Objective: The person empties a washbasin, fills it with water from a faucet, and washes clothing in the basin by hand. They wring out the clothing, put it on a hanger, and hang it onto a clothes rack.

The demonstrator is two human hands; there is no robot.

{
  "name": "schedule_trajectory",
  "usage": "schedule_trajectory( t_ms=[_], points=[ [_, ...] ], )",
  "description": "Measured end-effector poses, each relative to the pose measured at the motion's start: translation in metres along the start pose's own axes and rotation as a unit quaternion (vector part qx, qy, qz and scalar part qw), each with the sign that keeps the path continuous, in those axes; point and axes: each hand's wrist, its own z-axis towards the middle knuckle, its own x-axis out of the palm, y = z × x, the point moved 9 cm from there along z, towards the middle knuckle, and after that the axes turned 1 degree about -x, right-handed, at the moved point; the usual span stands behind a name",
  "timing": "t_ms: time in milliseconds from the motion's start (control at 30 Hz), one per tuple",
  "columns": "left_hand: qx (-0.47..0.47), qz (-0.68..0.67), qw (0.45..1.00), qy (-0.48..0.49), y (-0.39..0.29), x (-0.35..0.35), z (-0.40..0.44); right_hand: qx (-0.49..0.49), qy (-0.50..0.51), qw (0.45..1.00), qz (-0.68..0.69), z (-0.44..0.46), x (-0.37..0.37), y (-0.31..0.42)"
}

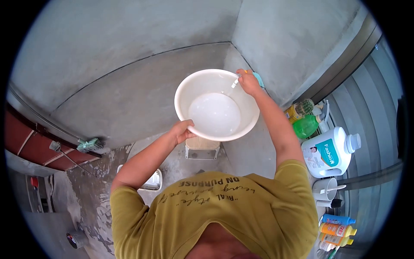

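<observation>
A large white basin (183,97) is tilted in front of me above a small stool (202,144), with whitish liquid in its bottom. My left hand (183,131) grips the basin's near left rim, thumb over the edge. At the upper right rim, my right hand (249,82) is closed around a white nozzle (235,82) with a bit of orange at its top. The nozzle points down into the basin. A light teal item (258,79) shows just behind my right hand.
Along the right ledge stand a cactus (306,106), a green spray bottle (306,126), a big white detergent jug (327,153), a cup (323,189) and several coloured bottles (336,229). A green brush (89,145) leans at left. Wet floor (97,185) lies below; grey walls meet ahead.
</observation>
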Motion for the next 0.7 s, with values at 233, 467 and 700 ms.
schedule_trajectory(
  t_ms=[233, 467, 700],
  points=[
    [-0.001, -0.008, 1.0, -0.028, -0.015, 0.023, -0.023, -0.062, 0.04, 0.997, 0.021, 0.003, 0.003, -0.006],
    [0.023, 0.0, 0.999, -0.039, -0.025, 0.042, -0.035, 0.086, 0.1, 0.978, -0.161, 0.018, -0.011, 0.011],
    [0.034, -0.002, 0.998, -0.053, -0.026, 0.056, -0.042, 0.042, 0.084, 0.967, -0.238, 0.033, 0.013, 0.01]
  ],
)
